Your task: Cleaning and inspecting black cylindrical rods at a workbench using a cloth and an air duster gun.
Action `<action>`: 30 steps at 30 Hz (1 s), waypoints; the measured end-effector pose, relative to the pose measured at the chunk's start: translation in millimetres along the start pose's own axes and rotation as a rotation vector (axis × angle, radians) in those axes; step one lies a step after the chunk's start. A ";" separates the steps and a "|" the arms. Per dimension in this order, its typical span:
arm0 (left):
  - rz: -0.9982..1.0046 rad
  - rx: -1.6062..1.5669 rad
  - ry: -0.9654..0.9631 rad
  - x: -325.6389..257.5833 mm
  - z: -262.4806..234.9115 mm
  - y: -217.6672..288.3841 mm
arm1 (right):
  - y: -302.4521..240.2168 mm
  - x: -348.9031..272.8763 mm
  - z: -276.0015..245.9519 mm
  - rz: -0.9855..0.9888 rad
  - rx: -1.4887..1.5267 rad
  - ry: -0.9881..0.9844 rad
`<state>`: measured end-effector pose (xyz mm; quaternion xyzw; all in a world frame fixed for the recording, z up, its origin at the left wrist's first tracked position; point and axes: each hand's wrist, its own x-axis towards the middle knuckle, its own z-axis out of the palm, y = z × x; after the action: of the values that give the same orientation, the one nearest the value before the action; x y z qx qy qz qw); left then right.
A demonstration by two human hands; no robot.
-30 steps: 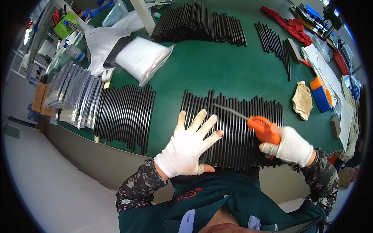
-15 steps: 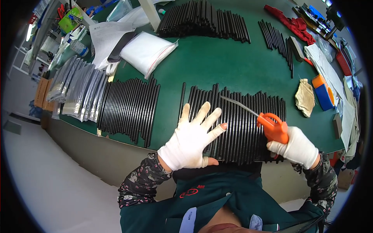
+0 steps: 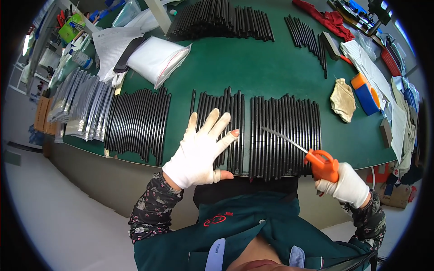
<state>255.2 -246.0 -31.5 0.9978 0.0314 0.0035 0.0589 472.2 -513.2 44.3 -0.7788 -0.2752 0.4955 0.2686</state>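
My left hand (image 3: 197, 151), in a white glove with some bare fingertips, lies spread and flat over the smaller group of black rods (image 3: 236, 131). A narrow strip of green tabletop separates these from a wider row of black rods (image 3: 285, 119) to the right. One single rod (image 3: 193, 101) stands off at the left of the smaller group. My gloved right hand (image 3: 346, 185) is closed round the orange handle of an air blow gun (image 3: 324, 167). Its thin, bent metal nozzle points left over the wider row.
Another row of black rods (image 3: 138, 122) lies left, beside bagged bundles (image 3: 92, 108). A white plastic packet (image 3: 158, 61) and a large rod pile (image 3: 203, 20) sit farther back. To the right are a cream cloth (image 3: 342, 100), a blue-orange tape roll (image 3: 365, 94) and several loose rods (image 3: 305, 34).
My left hand has slid left with part of the rods, opening a gap in the row. The blow gun stays over the right part, its nozzle slightly lower. The whole view has shifted a little.
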 end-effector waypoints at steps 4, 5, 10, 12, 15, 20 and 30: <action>0.013 0.044 -0.005 -0.4 -1.3 0.8 | 11.5 -7.1 -6.3 0.013 -0.013 0.047; 0.006 0.022 0.024 -1.6 0.0 2.6 | 15.8 -9.5 -7.5 0.026 -0.006 0.045; 0.181 -0.141 -0.036 17.1 -20.4 41.9 | 23.6 -13.3 -6.4 -0.022 0.022 0.036; 0.278 -0.251 -0.026 25.0 -5.9 56.9 | 20.8 -12.7 -5.1 -0.022 0.049 0.018; 0.283 -0.228 0.026 24.3 8.7 60.0 | 23.4 -13.8 -6.5 0.006 0.017 0.057; 0.188 -0.185 0.030 2.8 2.7 51.6 | 27.8 -10.7 -0.9 -0.064 -0.029 0.028; 0.177 -0.189 -0.004 2.7 0.2 51.8 | 24.1 -1.0 3.0 -0.034 -0.059 -0.015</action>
<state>261.1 -297.3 -25.7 0.9866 -0.0575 0.0094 0.1523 473.0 -530.4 27.1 -0.7780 -0.3047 0.4883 0.2520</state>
